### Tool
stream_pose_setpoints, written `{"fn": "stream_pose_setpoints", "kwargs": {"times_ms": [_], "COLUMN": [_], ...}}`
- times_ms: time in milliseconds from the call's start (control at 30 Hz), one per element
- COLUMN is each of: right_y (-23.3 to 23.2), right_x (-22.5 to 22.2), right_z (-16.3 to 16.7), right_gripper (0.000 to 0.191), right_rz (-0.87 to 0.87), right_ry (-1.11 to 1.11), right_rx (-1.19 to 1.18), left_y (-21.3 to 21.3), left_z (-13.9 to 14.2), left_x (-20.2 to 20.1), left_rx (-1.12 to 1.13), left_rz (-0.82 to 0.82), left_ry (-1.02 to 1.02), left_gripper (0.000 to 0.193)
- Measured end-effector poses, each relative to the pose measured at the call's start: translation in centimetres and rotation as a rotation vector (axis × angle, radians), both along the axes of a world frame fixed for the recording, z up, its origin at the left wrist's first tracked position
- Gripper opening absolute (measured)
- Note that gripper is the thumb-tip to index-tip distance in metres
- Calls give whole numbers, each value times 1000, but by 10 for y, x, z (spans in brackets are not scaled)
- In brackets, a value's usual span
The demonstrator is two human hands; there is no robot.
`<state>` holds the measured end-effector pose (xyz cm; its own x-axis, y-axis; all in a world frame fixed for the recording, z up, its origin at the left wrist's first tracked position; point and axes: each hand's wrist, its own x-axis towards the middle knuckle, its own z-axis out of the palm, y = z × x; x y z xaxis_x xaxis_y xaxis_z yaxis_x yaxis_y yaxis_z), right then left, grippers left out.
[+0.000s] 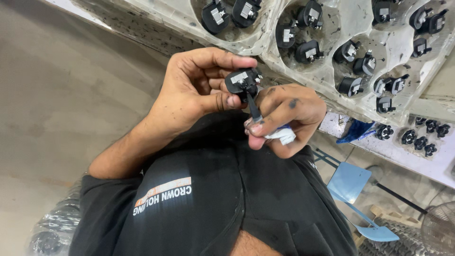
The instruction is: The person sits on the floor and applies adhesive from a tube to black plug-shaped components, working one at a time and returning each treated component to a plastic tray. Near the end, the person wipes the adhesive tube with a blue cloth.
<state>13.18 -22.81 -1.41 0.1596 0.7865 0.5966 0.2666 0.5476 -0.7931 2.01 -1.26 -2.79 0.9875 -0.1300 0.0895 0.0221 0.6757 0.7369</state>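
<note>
The left hand (189, 92) pinches a small black plug part (242, 81) between thumb and forefinger, its grip pressed together on the part's rounded body, held up in open air above the person's dark shirt (213, 199). The right hand (289, 114) closes its grip on a thin dark tool (253, 108), whose tip meets the underside of the plug part; a scrap of white cloth (283, 136) is bunched under the fingers of that hand. The two hands touch at the fingertips, so there is little room between them.

Just beyond the hands runs the near edge of a worn clear moulded tray (332, 90), its round hollows holding more black plug parts. Past the tray's far edge, a white surface (393, 151) carries loose black knobs (421, 141) and a blue rag (354, 131). To the left lies bare grey floor (61, 95), the widest free room. A blue chair (350, 182) stands lower right.
</note>
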Motion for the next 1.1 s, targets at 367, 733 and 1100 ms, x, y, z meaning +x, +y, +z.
{"fn": "stream_pose_setpoints", "kwargs": {"times_ms": [367,733,1100], "right_y": [2,6,12], "right_x": [-48,-49,-48], "right_z": [12,9,18], "right_gripper": [10,7,5], "right_rz": [-465,-487,-524], "right_ry": [171,167,105], "right_rx": [17,-26,-56], "left_y": [1,-1,0], "left_z": [-18,-24,-26], "left_x": [-13,-14,-14], "left_rx": [-229,-267,-231], "left_rz": [-160,-195,-194], "left_ry": [74,74,89], "left_gripper": [53,50,48]}}
